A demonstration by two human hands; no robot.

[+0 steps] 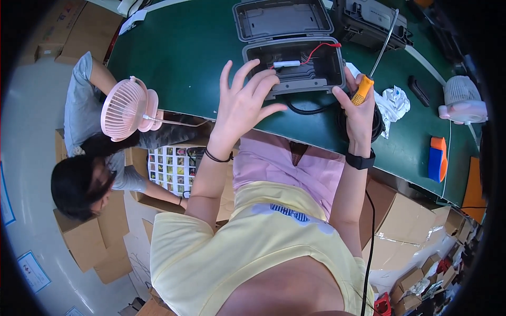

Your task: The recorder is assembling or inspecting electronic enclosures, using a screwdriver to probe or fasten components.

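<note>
A grey plastic case [303, 86] lies with its lid [284, 23] swung back on the green table. Inside it is a small pale cylinder [286, 63] with a red wire [312, 52] running to the far right rim. My left hand [245, 100] hovers at the case's left side, fingers spread, holding nothing. A screwdriver with a yellow-orange handle [362, 90] is gripped in my right hand [359, 113], its shaft pointing up and away. That hand is at the case's right front corner, its thumb close to the rim. Under it lies a coil of black cable [377, 125], partly hidden.
Another dark case [374, 23] stands at the far right. Crumpled white paper [395, 102], a black object [419, 90], an orange-and-blue item [437, 159] and a white-pink fan [463, 100] lie rightward. A pink fan [126, 108] juts out at left, near another person [84, 181] bending over cartons.
</note>
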